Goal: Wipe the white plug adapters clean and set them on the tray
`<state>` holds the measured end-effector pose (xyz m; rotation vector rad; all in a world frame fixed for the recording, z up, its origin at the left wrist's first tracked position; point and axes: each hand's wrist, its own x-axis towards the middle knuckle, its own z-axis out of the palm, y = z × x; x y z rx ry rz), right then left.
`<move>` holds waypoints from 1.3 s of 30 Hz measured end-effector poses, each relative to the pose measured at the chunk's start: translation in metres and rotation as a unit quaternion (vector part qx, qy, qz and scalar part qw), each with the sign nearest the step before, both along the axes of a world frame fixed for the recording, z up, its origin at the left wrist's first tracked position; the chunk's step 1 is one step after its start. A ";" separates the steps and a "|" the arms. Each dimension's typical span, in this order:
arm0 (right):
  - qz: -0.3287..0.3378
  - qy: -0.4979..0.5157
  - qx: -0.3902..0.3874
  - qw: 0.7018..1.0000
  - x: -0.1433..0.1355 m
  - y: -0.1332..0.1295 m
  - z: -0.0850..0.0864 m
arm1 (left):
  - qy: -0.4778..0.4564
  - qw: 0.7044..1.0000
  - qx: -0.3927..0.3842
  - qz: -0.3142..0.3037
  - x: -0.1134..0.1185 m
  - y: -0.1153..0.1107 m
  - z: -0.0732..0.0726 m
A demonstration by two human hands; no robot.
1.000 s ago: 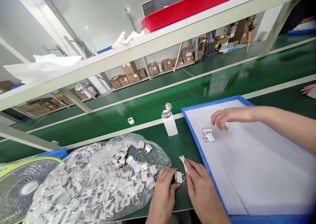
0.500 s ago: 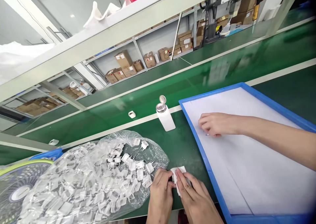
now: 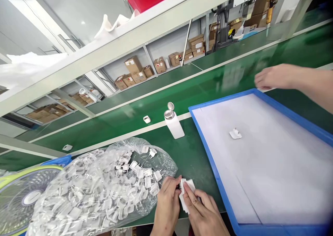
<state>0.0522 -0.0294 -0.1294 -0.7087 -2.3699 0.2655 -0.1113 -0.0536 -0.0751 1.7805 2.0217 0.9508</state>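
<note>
My left hand [image 3: 166, 203] is closed on a small white plug adapter, mostly hidden between the fingers, with a bit of metal showing. My right hand [image 3: 203, 208] presses a folded white wipe [image 3: 191, 184] against it, fingers over the cloth. To the left lies a clear plastic bag [image 3: 169, 165] full of white plug adapters [image 3: 147, 182], its mouth facing my hands. A white pump bottle [image 3: 175, 127] with its metal lid tipped up stands beyond my hands.
A blue-rimmed tray [image 3: 212, 156] lined with white is at the right, with one adapter [image 3: 235, 134] in it. Another person's hand [image 3: 273, 77] is past its far edge. Two white adapters [image 3: 146, 119] sit on the green belt [image 3: 117, 119]. A fan [image 3: 28, 197] stands at left.
The other person's hand has moved from the tray to beyond its far edge, leaving an adapter on the liner. The belt's adapters appear further right. My hands keep their hold, the wipe shifting slightly.
</note>
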 end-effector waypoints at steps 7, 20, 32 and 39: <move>-0.024 0.058 -0.135 0.989 -0.011 0.015 0.028 | -0.033 0.999 0.012 -0.007 -0.002 0.001 -0.002; -0.075 0.098 -0.106 0.987 -0.013 0.013 0.028 | -0.064 0.997 -0.008 0.029 0.002 -0.002 0.004; -0.029 0.076 -0.017 0.997 0.010 -0.005 0.009 | -0.113 0.992 -0.017 0.046 0.001 -0.002 0.003; -0.047 0.199 -0.255 0.945 0.022 0.002 0.049 | -0.293 0.955 0.008 0.046 0.020 -0.015 0.028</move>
